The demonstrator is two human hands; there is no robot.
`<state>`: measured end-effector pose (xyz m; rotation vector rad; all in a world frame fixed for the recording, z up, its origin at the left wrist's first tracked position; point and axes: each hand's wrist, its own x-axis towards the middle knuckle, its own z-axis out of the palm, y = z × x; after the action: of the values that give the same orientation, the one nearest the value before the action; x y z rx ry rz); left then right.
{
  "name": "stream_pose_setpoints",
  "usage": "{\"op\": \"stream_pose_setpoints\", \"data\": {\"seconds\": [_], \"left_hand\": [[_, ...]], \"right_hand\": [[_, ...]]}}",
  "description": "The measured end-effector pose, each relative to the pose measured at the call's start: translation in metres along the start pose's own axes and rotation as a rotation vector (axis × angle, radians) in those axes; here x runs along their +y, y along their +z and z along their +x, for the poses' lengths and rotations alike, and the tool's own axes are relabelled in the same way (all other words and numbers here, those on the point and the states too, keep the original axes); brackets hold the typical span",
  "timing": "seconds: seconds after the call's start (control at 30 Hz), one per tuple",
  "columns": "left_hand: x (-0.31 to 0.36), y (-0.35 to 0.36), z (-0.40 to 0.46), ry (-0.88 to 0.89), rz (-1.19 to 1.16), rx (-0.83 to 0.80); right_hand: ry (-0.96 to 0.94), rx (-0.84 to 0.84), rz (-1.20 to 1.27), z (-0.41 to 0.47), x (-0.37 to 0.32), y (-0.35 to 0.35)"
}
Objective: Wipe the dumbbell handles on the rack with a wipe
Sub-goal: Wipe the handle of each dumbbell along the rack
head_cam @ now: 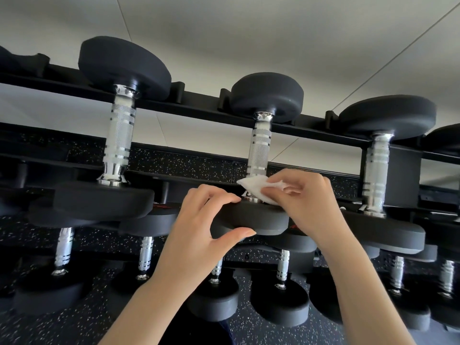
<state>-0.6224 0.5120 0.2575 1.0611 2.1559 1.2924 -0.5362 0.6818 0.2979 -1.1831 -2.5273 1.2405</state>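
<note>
Middle dumbbell [258, 175] on upper tier of black rack [199, 109], between two larger dumbbells left [119, 135] and right [378, 170]. Right hand [313, 202] pinches white wipe [258, 191] against near end of knurled chrome handle [258, 150], fingers curled round wipe. Left hand [199, 235] grips near rubber head [249, 220] of same dumbbell, fingers on top, thumb under rim. Lower tier of smaller dumbbells [281, 290] below. Speckled black floor [74, 319] beneath.
</note>
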Motion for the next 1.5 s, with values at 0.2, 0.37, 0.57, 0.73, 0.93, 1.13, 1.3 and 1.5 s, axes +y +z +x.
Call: {"op": "stream_pose_setpoints", "data": {"seconds": [0.2, 0.37, 0.57, 0.73, 0.93, 1.13, 1.3, 1.5], "left_hand": [[-0.005, 0.002, -0.001, -0.074, -0.075, 0.007], [-0.009, 0.006, -0.002, -0.076, -0.111, 0.053], [-0.013, 0.007, -0.005, -0.097, -0.159, 0.084], [-0.014, 0.006, -0.003, -0.101, -0.169, 0.082], [-0.014, 0.005, -0.003, -0.125, -0.177, 0.056], [-0.016, 0.005, -0.001, -0.105, -0.163, 0.06], [-0.018, 0.004, 0.0, -0.09, -0.156, 0.06], [-0.017, 0.002, 0.0, -0.084, -0.145, 0.052]], "right_hand": [[-0.025, -0.145, -0.084, 0.007, -0.01, -0.001], [-0.058, -0.229, -0.313, 0.016, -0.031, 0.006], [-0.142, -0.151, -0.578, 0.019, -0.04, 0.022], [-0.168, -0.129, -0.799, 0.021, -0.053, 0.028], [-0.18, -0.213, -0.919, 0.022, -0.057, 0.025], [-0.334, -0.082, -1.001, 0.035, -0.051, 0.028], [-0.366, -0.032, -1.023, 0.056, -0.058, 0.026], [-0.4, 0.139, -0.983, 0.083, -0.059, 0.019]]}}
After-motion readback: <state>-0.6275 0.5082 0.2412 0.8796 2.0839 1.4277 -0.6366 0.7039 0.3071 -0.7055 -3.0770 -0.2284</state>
